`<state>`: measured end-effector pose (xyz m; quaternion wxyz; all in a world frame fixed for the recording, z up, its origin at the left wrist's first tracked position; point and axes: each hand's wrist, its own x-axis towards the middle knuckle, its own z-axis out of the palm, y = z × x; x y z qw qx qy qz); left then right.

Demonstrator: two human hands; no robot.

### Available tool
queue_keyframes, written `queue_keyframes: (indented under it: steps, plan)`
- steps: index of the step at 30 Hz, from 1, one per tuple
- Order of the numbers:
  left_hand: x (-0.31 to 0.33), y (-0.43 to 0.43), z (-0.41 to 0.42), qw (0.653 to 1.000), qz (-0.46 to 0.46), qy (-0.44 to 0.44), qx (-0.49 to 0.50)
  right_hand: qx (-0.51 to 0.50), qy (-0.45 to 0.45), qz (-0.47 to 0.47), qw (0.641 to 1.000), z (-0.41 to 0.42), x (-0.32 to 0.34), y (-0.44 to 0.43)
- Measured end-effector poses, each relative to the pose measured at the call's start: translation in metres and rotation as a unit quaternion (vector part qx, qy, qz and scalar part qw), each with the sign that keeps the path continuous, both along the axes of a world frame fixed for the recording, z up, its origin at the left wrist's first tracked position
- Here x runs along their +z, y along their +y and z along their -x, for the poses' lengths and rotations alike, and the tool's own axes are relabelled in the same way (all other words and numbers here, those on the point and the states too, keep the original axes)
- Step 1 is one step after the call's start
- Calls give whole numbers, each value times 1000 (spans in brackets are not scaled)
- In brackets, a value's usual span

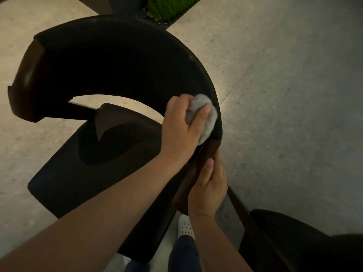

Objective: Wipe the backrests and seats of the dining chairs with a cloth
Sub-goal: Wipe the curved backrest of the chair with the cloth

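Standing at the bottom of the view, the person shows a white shoe (185, 225) with small holes and a dark trouser leg (183, 252). At the lower right is part of a second dark chair (290, 232).

A little further, the right hand (208, 191) grasps the brown wooden arm (211, 152) of the dining chair. The thumb lies along the wood and the fingers curl around its outer edge. To the left of this hand is the dark seat (74, 179), which is seen from above.

Just beyond the wooden arm, the left hand (181, 130) clenches a grey fluffy cloth (206, 118) that is bunched into a ball. The thumb lies over the top of it. The cloth is pressed on the upper surface of the curved black backrest (121, 61), at its right end, exactly where the padding meets the wooden arm. The backrest curves away to the left, and its other end also finishes in brown wood.

Under and around the chair is a pale speckled floor (294, 95). At the far top edge there is a green plant patch (169, 6) with dark soil or stones next to it.
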<state>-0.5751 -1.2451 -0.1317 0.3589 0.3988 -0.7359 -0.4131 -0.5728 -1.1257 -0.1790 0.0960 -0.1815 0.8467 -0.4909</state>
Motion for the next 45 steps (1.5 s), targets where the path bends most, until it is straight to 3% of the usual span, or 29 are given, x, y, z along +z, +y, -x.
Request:
queue_keyframes:
  steps: [6,10,16,19,21,26,29,34,36,38,41,45]
  plan:
    - [-9,6,19,998,48,-32,11,-14,5,8,1000,0,-5,0]
    - [-30,12,8,998,-26,-9,49,-17,2,6,1000,0,-6,0]
    - [-56,6,-7,991,-100,-64,62,-15,9,-3,1000,0,-5,0]
    - [-51,3,-11,990,-135,-6,49,-8,0,-4,1000,0,-4,1]
    - [-45,8,-14,989,-142,31,19,-6,-8,-5,1000,0,-4,1]
    - [-51,21,-13,992,-123,12,-14,-14,-10,-1,1000,0,-3,0]
    - [-64,17,-13,996,-94,-8,3,-19,-12,-9,1000,-1,-4,0]
    - [-109,14,-34,959,-251,-123,37,-21,-10,-14,1000,-1,-6,1]
    - [-122,14,-43,949,-252,-186,27,-23,-13,-14,1000,-1,-8,1]
    - [-124,9,-46,951,-252,-170,58,-24,-14,-11,1000,-1,-9,1]
    - [-109,-3,-46,948,-296,-73,87,-25,-12,-9,1000,-1,-10,2]
    - [-90,-3,-32,976,-213,-30,8,-26,-4,-7,1000,-2,-8,1]
